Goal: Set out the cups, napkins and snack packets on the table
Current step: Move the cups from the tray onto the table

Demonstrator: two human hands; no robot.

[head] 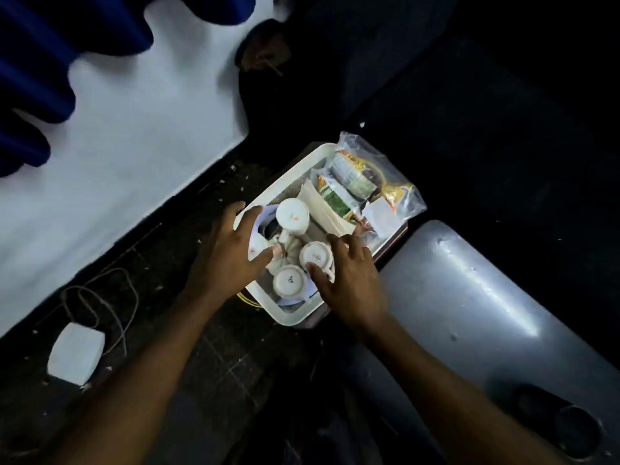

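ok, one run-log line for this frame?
phase: reaching into tray | left hand: open, over upturned cups | right hand: open, at cup | snack packets: bagged, in tray

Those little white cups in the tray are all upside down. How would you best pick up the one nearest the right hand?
Grip the upturned cup around its side wall just below the base, coming from above with the right hand. Its base faces up, and neighbouring cups crowd it, so a sideways reach would likely knock them.
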